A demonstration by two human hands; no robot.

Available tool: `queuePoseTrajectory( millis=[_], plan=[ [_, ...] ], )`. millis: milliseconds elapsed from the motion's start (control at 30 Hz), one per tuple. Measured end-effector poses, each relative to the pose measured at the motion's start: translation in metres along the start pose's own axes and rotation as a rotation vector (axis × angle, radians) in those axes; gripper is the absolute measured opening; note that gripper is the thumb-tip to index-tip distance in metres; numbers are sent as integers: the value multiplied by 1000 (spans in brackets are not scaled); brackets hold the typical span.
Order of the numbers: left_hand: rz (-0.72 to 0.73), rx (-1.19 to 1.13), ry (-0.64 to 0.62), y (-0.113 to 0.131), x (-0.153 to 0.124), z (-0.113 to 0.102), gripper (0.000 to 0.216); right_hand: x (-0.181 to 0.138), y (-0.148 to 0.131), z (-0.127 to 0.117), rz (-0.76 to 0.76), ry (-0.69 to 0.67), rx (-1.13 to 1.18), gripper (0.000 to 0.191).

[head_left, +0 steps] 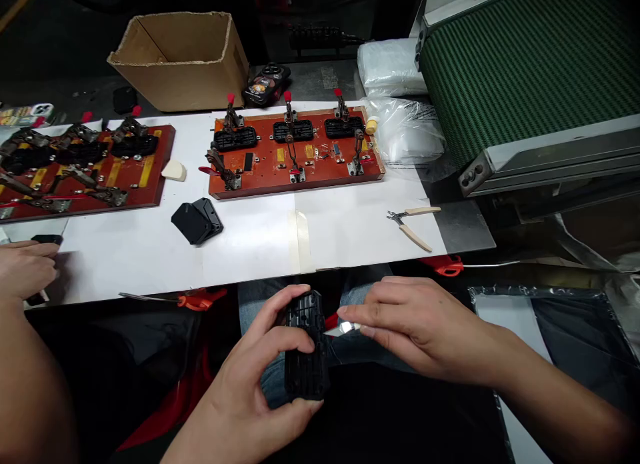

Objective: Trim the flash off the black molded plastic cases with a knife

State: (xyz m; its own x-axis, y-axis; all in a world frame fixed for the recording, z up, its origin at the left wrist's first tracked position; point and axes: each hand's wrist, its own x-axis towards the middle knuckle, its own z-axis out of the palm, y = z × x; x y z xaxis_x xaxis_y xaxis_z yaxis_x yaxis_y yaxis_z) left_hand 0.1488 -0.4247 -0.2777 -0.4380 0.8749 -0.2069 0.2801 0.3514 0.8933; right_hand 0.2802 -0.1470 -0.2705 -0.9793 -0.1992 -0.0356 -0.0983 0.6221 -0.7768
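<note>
Upright over my lap, a black ribbed plastic part [307, 371] is gripped along its sides by my left hand [255, 371], the thumb at its lower end and a finger across its face. My right hand [405, 324] pinches a craft knife [345, 329] close behind its pointed blade; the handle is hidden inside the fingers. The blade points left, its tip at the part's right edge; whether it touches cannot be made out. On the white table cover [250, 251] beyond lie two stacked black plastic pieces [197, 221] and pale-handled nippers [415, 227].
A red-brown clamp fixture [300, 177] holding black parts stands ahead, with a second fixture [145, 184] to its left. Behind are a cardboard box [185, 71], plastic bags [400, 127] and a green conveyor [530, 71]. A co-worker's hand [25, 271] is at far left.
</note>
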Motion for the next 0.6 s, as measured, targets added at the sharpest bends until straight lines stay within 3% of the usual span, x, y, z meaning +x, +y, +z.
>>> queuePoseTrajectory(
  millis=[600],
  plan=[
    [45,46,-17,2,1,-2,43,0,-1,-4,22,-13,-31,31]
  ],
)
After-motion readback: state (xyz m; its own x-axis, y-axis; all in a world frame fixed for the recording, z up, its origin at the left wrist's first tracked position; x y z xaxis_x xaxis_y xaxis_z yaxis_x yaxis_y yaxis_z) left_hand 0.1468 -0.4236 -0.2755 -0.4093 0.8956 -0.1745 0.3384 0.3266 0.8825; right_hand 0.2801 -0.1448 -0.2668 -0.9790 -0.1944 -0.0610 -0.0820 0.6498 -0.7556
